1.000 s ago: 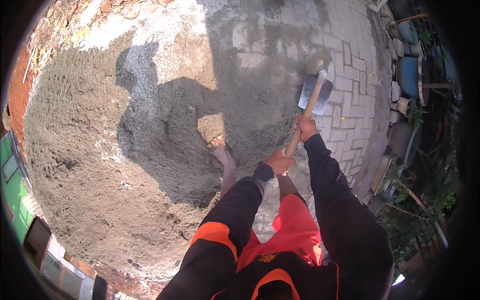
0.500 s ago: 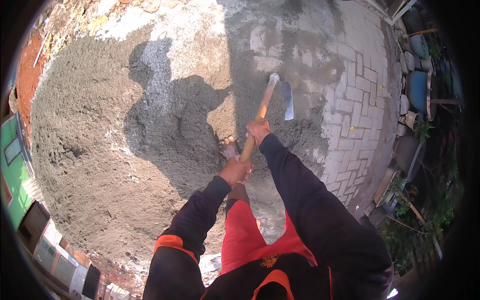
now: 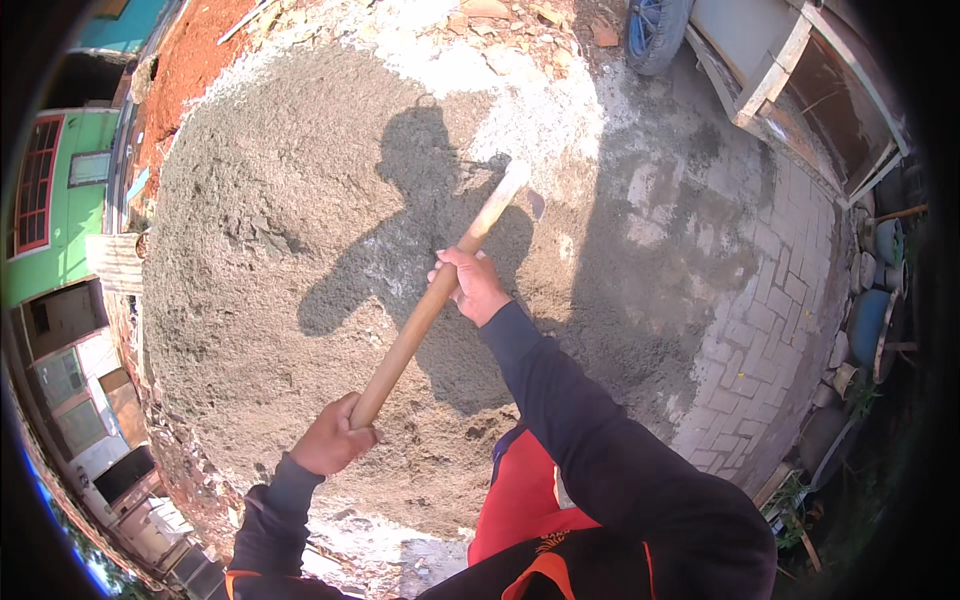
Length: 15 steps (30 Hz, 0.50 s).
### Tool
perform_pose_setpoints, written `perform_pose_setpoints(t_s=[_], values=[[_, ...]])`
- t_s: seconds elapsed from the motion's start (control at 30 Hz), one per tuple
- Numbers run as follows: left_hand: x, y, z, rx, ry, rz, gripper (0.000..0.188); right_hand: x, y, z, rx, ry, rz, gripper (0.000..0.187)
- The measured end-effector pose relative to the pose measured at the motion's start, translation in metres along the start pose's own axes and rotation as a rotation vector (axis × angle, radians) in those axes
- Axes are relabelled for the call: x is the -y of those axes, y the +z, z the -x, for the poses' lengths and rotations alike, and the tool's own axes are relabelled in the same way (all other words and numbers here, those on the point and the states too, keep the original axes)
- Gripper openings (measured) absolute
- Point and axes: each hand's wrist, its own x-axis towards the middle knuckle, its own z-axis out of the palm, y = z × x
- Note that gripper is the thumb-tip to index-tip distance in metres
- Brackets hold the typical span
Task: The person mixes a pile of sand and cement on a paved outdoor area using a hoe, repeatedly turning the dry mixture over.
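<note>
A hoe (image 3: pixel 407 342) with a pale wooden handle slants across the middle of the view. My left hand (image 3: pixel 335 440) is closed round the handle's near end, at the lower left. Farther up, my right hand (image 3: pixel 472 284) grips the handle with its fingers wrapped round it. The hoe's blade (image 3: pixel 537 206) shows as a narrow piece beside the handle's far end, seen almost edge-on. Beneath it spreads a broad, low heap of grey, damp-looking mortar mix (image 3: pixel 230 330). My shadow and the hoe's fall over that heap.
Paving blocks (image 3: pixel 760 350) smeared with grey border the heap on the right, with pots (image 3: pixel 870 325) along their edge. A wheel (image 3: pixel 655 35) and a wooden frame (image 3: pixel 770 80) stand at the far right. Rubble and red soil (image 3: pixel 185 75) lie at the far side; a green house (image 3: pixel 85 200) stands left.
The hoe has swung left over the heap and its blade appears turned more edge-on. My hands are now wider apart on the handle, the left one lower. The view has shifted too.
</note>
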Motion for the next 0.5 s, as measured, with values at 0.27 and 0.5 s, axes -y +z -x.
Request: perform_pose_setpoints(t_s=[0.27, 0.5], values=[[0.211, -0.113, 0.166, -0.959, -0.208, -0.991, 0.017, -0.131, 0.142, 0.07, 0.385, 0.343, -0.234, 0.026], [0.109, 0.106, 0.028, -0.447, 0.069, -0.817, 0.02, -0.009, -0.136, 0.114, 0.02, 0.069, -0.267, 0.02]])
